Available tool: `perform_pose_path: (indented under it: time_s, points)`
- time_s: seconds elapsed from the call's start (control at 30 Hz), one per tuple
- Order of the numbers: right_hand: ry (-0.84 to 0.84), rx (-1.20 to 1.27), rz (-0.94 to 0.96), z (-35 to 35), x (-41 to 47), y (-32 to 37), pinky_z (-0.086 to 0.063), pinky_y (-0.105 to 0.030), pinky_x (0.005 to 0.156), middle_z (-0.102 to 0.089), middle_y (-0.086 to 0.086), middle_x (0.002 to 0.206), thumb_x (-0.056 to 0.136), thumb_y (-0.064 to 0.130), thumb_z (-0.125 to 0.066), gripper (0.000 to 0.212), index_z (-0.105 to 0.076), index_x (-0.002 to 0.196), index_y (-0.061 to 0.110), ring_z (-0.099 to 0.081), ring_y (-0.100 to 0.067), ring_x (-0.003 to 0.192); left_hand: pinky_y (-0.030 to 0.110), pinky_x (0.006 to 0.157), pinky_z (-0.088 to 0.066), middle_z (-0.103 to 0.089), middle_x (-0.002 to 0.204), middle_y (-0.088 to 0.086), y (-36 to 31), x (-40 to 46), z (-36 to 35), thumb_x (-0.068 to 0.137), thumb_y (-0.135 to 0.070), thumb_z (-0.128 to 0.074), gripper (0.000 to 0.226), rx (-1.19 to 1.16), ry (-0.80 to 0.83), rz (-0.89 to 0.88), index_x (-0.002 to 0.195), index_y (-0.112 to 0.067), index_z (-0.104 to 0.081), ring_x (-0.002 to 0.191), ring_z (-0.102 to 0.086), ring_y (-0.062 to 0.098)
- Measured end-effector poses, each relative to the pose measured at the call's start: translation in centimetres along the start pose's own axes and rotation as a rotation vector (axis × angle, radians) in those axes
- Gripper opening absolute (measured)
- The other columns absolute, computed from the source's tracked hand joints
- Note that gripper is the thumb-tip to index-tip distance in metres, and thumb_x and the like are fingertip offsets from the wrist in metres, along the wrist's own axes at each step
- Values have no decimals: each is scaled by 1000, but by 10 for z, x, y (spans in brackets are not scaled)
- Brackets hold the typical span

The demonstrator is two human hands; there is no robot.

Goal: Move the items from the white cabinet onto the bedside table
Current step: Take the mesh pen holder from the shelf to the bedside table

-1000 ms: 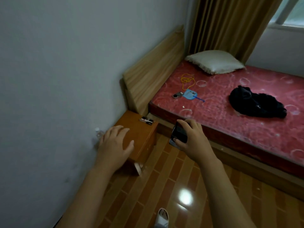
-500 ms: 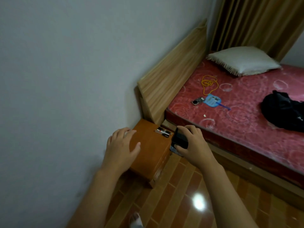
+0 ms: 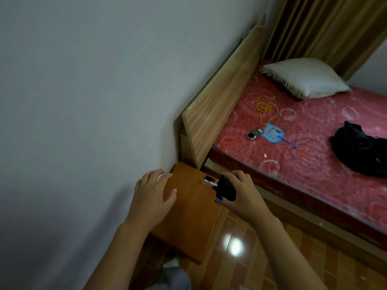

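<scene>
Bedside table [image 3: 188, 216]: low, orange-brown wood, flat top, set in the corner between wall and bed. Pens [image 3: 210, 182]: a small cluster (exact count cannot be told) lying flat at the top's far edge nearest the bed, roughly parallel. Dark item [image 3: 226, 190]: black, flat, with a grey lower corner, held tilted at the table's bed-side edge, just beside the pens.

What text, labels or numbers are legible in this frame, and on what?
None can be read.
Blue fan on the bed: has a printed panel, too blurred to read.
Pens on the bedside table: white bands with marks, too small to read.
Small device beside the fan: no readable marking.
Dark object held in the right hand: no visible print.
</scene>
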State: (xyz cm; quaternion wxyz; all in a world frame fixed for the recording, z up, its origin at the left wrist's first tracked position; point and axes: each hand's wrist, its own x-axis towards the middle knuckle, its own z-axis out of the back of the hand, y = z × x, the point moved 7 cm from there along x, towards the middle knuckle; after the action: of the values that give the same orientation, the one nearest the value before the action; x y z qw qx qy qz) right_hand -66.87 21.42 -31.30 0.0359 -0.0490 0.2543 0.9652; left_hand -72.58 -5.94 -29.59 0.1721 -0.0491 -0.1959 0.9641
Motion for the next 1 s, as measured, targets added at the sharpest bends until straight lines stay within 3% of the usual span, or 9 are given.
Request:
perform_pose_path:
  time_s: [0.33, 0.63, 1.0]
  points:
    - [106, 5, -78, -100, 116, -39, -50, -34, 102, -37, 10, 139, 85, 47, -75, 80, -36, 153, 32, -34, -13, 129, 44, 111, -39, -48, 146, -5, 64, 99, -90, 96, -53, -43, 52, 13, 179, -67, 140, -28, -53, 136, -39, 16]
    - [177, 18, -43, -194, 197, -99, -49, -35, 101, -37, 8, 143, 87, 46, -73, 79, -34, 154, 30, -36, -16, 130, 43, 112, -38, -43, 145, -10, 87, 153, -183, 99, -53, -39, 50, 7, 280, -58, 142, -30, -50, 137, -37, 12]
    - [209, 66, -41, -301, 281, -141, -51, -40, 103, -35, 4, 146, 83, 42, -77, 89, -28, 157, 29, -32, -21, 136, 41, 117, -34, -39, 152, -9, 124, 185, -276, 98, -55, -33, 58, 4, 370, 89, 150, -30, -41, 141, -32, 13]
